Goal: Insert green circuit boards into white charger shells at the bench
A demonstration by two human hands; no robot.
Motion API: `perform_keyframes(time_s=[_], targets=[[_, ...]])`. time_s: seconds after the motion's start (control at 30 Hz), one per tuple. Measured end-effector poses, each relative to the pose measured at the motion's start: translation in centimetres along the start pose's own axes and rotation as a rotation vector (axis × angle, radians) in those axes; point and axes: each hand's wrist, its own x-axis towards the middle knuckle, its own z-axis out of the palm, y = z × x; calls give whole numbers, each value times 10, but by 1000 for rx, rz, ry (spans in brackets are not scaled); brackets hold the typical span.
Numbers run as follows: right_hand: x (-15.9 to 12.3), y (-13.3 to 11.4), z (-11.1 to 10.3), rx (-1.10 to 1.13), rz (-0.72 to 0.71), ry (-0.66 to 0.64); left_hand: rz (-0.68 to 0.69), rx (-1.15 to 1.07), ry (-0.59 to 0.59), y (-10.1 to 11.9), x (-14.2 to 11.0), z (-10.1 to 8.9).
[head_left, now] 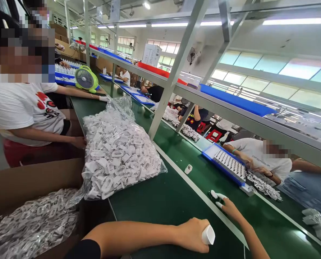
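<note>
My left hand [194,234] is closed around a white plastic casing [209,235], whose smooth, rounded end sticks out past the fingers. The rest of the casing is hidden in the fist. Over the green belt, my right hand [228,206] wears white finger covers on some fingertips. Its fingers are at a small dark-and-white piece [212,195] and seem to pinch it; the exact kind is too small to tell. Farther up the belt lies a loose white casing [188,169], apart from both hands.
A clear bag of white plastic parts [122,154] sits on the green table at left. Below it stands a cardboard box [36,172] of similar parts. A metal frame post [173,68] rises beyond. Across the belt, a co-worker [268,162] handles parts beside a blue tray [216,162].
</note>
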Motion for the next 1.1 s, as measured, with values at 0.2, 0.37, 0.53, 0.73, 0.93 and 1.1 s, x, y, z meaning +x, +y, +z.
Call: perform_keyframes(time_s=[0.2,0.37,0.53,0.73,0.93,1.1], targets=[[4,6,0,-55,-2,-79,-41,-24,-35,-5,3,12],[28,-18,9,-71,-26,-43,-38,-28,-29,1,0,18],[43,-32,9,-71,-24,-31,22,-46,80,8,-7,17],[-20,-41,5,-68,-106,-75,88,-132,405,19,-7,1],[-95,-54,23,61,-48,-97,32,-265,662,9,2,-15],[-106,-55,24,274,-33,-73,14,-297,776,-2,7,-31]])
